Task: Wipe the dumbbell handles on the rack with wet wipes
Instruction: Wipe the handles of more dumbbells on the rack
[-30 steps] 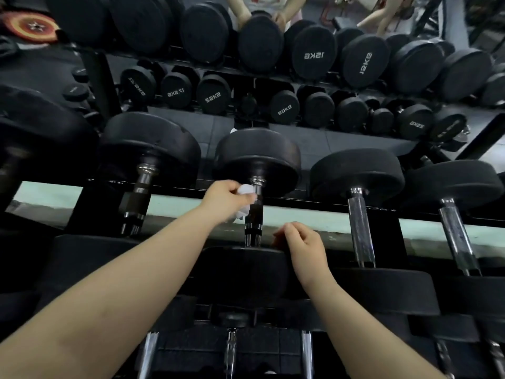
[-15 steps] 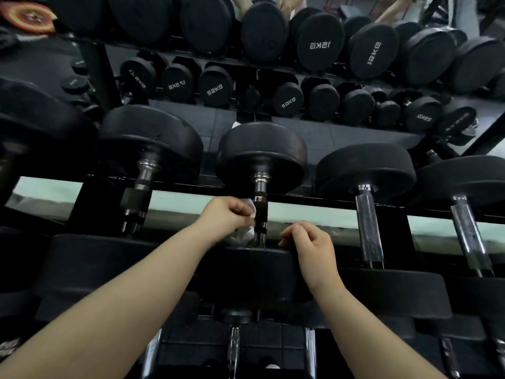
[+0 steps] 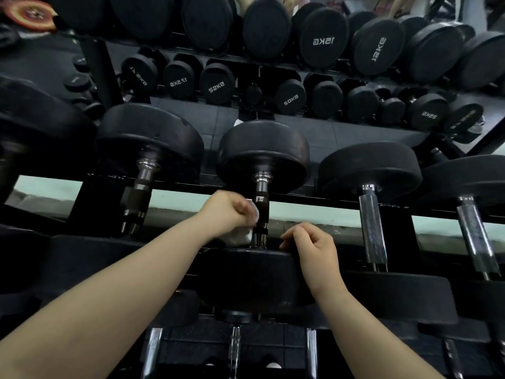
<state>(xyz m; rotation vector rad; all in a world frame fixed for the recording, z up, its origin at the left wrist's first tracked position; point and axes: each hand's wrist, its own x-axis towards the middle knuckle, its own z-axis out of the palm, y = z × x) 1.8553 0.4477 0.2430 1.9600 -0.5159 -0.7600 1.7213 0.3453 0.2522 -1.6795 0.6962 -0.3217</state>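
— One handle at a time: wiping the middle handle [image 3: 261, 214] now, about halfway along the rack [image 3: 314, 199].

— Gripping with which hand?

— Clutching a wet wipe [image 3: 241, 237] in the left hand [image 3: 226, 212], fingers curled into a fist round it. Pressing it against the handle's left side, low down, just above the front head [image 3: 246, 274].

— And doing what with the right hand [image 3: 311, 247]?

— Resting on the top edge of that front head, just right of the handle. Fingers loosely bent, pinching nothing visible; probably steadying.

— Lying which way, then?

— Running front to back across the rack, from the near head at the front edge up to the far head [image 3: 263, 151] beyond the back rail. Sitting immediately right of the wipe, appearing to touch it.

— So stroking along that axis?

— Judging so: sliding away toward the far head, wrapping round to catch the right side too. Using the left, being the nearer hand and the one carrying the wipe.

— Watching for anything?

— Showing bare and shiny above the fist, so likely needing a pass there. Risking a roll of the weight, hence bracing with the right.

— And afterwards?

— Presumably moving on to the chrome handle [image 3: 371, 228] toward the rack's right end, or the dark one [image 3: 136, 198] toward its left end.
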